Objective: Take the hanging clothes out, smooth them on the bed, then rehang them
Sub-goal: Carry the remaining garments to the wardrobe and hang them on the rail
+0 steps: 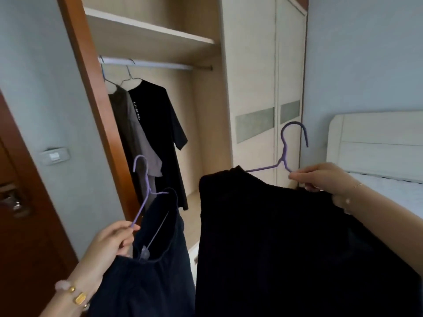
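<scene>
- A pale blue-grey wall (34, 65) is seen on the left, and a white switch plate (55, 155) is mounted on it.
- A reddish-brown wooden door (25, 236) is seen at the far left edge, with a metal handle (11, 200) fitted to it.
- A built-in wardrobe (206, 133) in light wood is bordered on its left by a reddish-brown post (91, 88); its left compartment is left open.
- Inside that compartment, a shelf (146, 30) is fixed above a metal rail (160, 64).
- The right part is closed by cream sliding doors (251, 65), each inlaid with a grey-green panel (254, 124).
- A bed (393, 191) with a cream headboard (377, 143) is set against the pale blue right wall (366, 53).
- The room is lit softly and evenly.
</scene>
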Demonstrator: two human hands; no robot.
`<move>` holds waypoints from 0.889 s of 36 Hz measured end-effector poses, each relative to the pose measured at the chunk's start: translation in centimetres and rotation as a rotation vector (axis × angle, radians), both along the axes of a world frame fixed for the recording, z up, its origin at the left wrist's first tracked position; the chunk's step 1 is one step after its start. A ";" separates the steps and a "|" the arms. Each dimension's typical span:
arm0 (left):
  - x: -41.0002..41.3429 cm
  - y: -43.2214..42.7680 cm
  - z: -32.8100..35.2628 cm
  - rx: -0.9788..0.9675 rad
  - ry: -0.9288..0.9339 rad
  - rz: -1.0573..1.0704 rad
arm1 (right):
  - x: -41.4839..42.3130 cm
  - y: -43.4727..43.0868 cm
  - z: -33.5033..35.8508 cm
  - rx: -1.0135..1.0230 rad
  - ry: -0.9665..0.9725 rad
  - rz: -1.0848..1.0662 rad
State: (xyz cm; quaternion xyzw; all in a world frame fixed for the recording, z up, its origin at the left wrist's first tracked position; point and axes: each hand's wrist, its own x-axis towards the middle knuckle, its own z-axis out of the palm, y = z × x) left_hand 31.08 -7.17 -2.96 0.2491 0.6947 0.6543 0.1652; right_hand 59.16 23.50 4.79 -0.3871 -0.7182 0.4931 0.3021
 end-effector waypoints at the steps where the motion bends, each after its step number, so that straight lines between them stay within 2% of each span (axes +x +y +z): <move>1: -1.0 0.2 -0.2 -0.005 0.010 -0.011 | -1.8 0.6 -0.2 -0.029 0.003 0.006; 6: -6.3 2.3 -1.3 -0.030 0.107 -0.036 | -10.3 3.4 -1.7 -0.272 0.001 0.021; 10: -10.4 4.8 -1.1 -0.030 0.111 -0.078 | -15.8 5.3 -2.1 -0.535 -0.016 0.035; 12: -12.3 6.2 -0.8 -0.029 0.117 -0.122 | -18.0 6.2 -2.1 -0.602 -0.009 0.025; 24: -19.7 17.5 1.2 0.073 0.095 -0.182 | -26.5 11.2 0.7 -0.564 0.118 0.058; 32: -23.1 27.8 2.8 0.112 0.058 -0.194 | -32.6 19.2 1.0 -0.552 0.141 0.096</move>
